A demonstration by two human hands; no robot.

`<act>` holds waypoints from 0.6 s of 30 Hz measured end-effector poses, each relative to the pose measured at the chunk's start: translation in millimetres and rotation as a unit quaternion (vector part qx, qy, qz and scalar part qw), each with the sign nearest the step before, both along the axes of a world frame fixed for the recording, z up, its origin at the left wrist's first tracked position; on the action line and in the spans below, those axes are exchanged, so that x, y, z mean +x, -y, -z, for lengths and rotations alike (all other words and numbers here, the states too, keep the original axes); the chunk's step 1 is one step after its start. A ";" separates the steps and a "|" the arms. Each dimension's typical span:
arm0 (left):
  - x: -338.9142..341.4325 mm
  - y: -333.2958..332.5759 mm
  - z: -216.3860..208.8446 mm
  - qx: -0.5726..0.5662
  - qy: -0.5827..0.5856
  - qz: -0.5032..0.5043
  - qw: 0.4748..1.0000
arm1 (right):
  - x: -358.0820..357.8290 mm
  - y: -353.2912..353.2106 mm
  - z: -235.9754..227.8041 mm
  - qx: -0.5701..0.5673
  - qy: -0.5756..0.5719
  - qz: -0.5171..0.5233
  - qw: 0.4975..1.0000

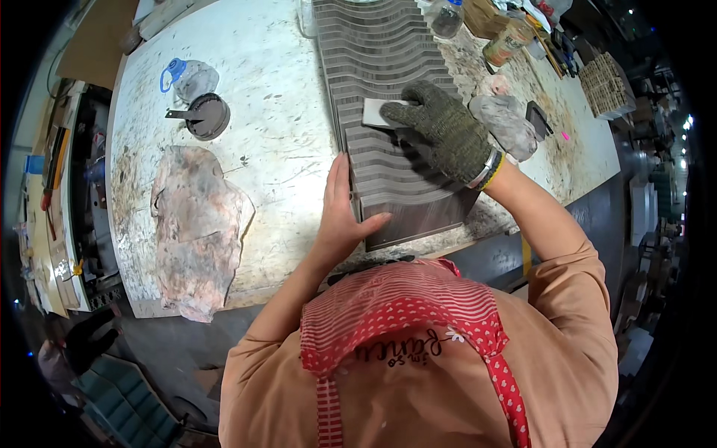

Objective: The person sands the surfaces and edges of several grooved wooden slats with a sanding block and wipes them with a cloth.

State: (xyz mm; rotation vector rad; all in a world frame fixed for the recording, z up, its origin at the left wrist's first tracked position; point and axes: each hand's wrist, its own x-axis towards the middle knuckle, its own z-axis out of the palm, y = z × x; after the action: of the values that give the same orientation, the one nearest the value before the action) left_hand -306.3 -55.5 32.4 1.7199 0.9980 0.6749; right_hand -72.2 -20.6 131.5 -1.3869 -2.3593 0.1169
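A long grey-brown panel (388,56) with wavy ridges across its face lies lengthwise on the worktable in front of me. My right hand (448,131), in a dark knitted glove, is closed over a pale rectangular pad (379,113) pressed to the ridges; part of the pad is hidden under the fingers. My bare left hand (347,205) rests at the panel's near left edge, fingers straight along its side and thumb over its flat end.
Left on the stained white table (276,97) are a clear plastic jug (198,78) with a blue handle, a dish of dark paste (213,123) with a spreader, and a stained cloth (198,224). Rightward lie a crumpled rag (504,123), a bottle (508,45) and a woven basket (601,82).
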 end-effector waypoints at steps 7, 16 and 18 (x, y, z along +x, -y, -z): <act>2.3 1.4 2.5 -0.039 0.062 -0.004 0.997 | 38.2 4.5 -16.5 -0.066 0.139 0.015 0.988; 1.6 -0.3 -5.3 -0.052 0.022 -0.007 0.998 | 66.3 0.1 -53.6 0.001 0.324 -0.003 0.946; 2.9 0.1 -5.5 -0.047 0.025 -0.001 0.999 | 81.1 -2.0 -49.1 0.014 0.306 -0.004 0.952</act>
State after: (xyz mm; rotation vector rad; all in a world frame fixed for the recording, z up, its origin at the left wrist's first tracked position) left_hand -303.4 -55.6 37.9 1.6136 0.9817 0.6579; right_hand 8.9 -18.7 180.7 -1.5678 -2.8350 -0.4013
